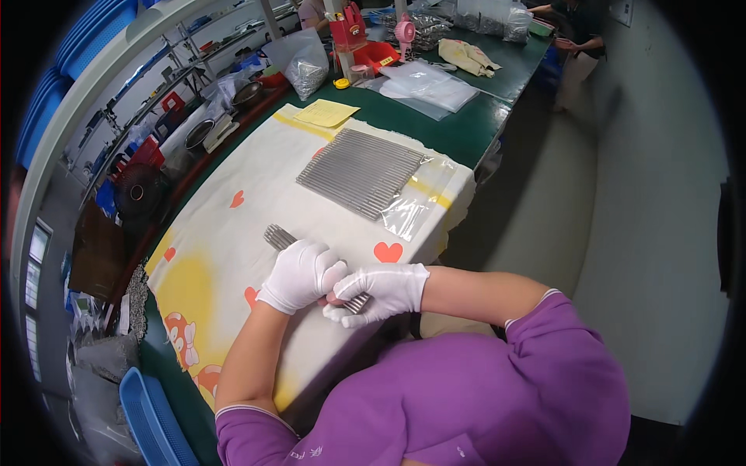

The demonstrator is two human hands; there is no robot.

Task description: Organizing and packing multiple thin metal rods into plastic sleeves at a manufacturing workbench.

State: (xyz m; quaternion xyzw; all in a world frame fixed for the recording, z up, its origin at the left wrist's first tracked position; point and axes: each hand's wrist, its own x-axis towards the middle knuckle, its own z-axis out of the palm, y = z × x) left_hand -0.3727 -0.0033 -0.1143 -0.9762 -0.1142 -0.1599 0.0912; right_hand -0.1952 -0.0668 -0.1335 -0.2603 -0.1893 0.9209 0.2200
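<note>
1. Both gloved hands clamp one bundle of thin metal rods (278,236) low on the patterned cloth (233,256): left hand (299,273) wraps its middle, right hand (381,291) pinches the near end.
2. The step looks like squaring the bundle; next it needs even ends.
3. The laid-out row of rods (361,171) and a clear plastic bag (416,200) lie well ahead; nothing blocks.

left hand (299,273) + right hand (385,289) | gripping metal rod bundle (281,237) | over patterned cloth (225,256)
</note>
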